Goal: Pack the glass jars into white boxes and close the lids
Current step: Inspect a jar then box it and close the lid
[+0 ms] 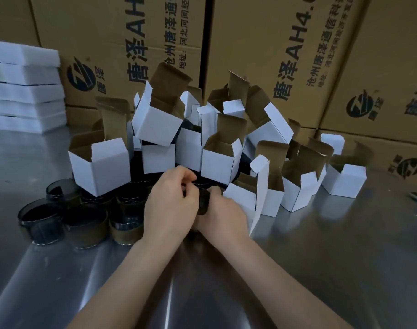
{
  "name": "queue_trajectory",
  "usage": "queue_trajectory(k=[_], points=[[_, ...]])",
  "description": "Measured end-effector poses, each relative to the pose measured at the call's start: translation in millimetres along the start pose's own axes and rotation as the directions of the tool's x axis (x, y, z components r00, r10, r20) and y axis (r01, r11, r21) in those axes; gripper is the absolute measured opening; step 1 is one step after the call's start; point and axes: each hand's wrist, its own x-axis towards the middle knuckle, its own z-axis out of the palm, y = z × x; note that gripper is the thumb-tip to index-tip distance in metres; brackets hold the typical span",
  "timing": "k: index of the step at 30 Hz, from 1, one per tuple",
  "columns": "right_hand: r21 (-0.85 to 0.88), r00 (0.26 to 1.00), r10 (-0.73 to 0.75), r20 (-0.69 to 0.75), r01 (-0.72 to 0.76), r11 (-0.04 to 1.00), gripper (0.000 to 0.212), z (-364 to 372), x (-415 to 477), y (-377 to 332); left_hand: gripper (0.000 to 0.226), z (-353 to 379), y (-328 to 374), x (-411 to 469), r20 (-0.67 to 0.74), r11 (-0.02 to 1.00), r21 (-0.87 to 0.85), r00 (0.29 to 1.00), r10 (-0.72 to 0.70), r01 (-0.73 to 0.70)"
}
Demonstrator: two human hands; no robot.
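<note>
Steel worktop (pixel 297 257) before stacked brown cartons (pixel 262 43). At centre both hands meet on one dark glass jar (pixel 203 202), which they largely hide. The right hand (pixel 224 217) wraps it from below, and the left hand (pixel 171 205) curls its fingers over the top edge. An open white box (pixel 240 198) stands just beside it, and the other jars (pixel 84 222) cluster at the left.

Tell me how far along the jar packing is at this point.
Done: nothing that shows. All the white boxes in view have their flaps up, and their insides are hidden. In hand: the left hand and right hand hold one dark jar beside an open box. Left: the loose jars on the metal table, plus closing every lid.
</note>
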Motion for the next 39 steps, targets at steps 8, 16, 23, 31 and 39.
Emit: queue_trajectory(k=[8,16,23,31,39], points=[[0.284,0.939,-0.108,-0.328,0.207,0.936,0.051,-20.5,-45.2,28.1,0.022,-14.0,2.0,-11.3,0.121,0.966,-0.223,0.979,0.161,-0.131],[0.435,0.848,-0.134,-0.512,0.391,0.811,0.063,-32.3,-50.1,51.8,0.085,-15.5,4.9,-17.0,0.517,0.949,-0.309,0.827,0.222,-0.062],[0.495,0.857,-0.215,-0.469,0.456,0.739,0.063,-29.0,-49.2,53.4,0.082,-10.6,3.3,-18.4,0.501,0.932,-0.361,0.836,0.222,-0.031],[0.467,0.845,-0.262,-0.466,0.487,0.738,0.061,-25.9,-44.1,53.6,0.073,-8.1,3.2,-19.0,0.461,0.887,-0.462,0.858,0.228,0.013],[0.604,0.902,-0.254,-0.350,0.425,0.675,0.078,-22.8,-33.6,39.0,0.068,-10.5,5.1,-16.7,0.299,0.821,-0.569,0.940,0.162,0.040]])
